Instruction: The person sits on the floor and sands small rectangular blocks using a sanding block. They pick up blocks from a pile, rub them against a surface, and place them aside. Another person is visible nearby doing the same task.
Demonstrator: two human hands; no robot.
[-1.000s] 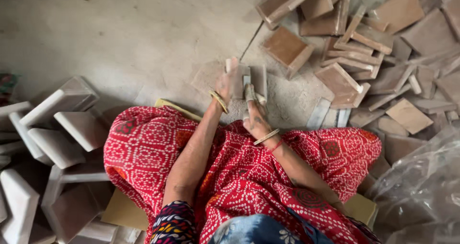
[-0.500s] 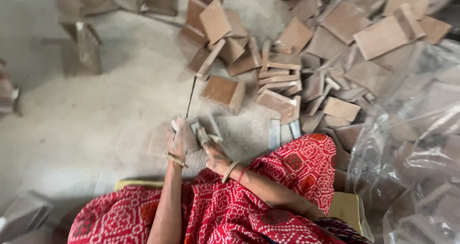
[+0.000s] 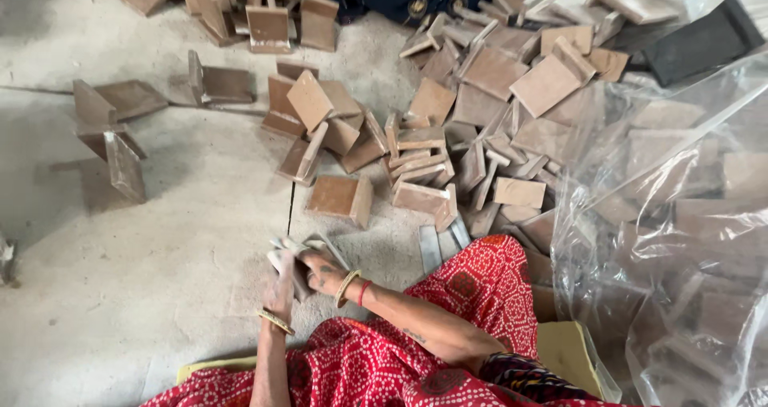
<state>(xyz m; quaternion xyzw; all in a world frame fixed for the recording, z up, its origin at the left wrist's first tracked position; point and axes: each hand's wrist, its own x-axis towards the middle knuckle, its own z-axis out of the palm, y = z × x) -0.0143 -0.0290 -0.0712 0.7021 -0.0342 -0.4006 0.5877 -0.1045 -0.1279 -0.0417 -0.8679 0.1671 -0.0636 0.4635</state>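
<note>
Head view: the left hand [image 3: 280, 283] and right hand [image 3: 324, 271] have their fingers pinching a small grey-brown piece [image 3: 308, 251] low at centre, above the floor [image 3: 160, 215]. A heap of brown blocks [image 3: 480, 119] at 1 o'clock looks unhandled. Since the earlier frame the view has swung toward the heap; both hands still grip.

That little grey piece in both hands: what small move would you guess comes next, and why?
Probably setting it down on the floor: both the left hand and right hand grip the grey piece, and brown blocks lie just ahead.
</note>
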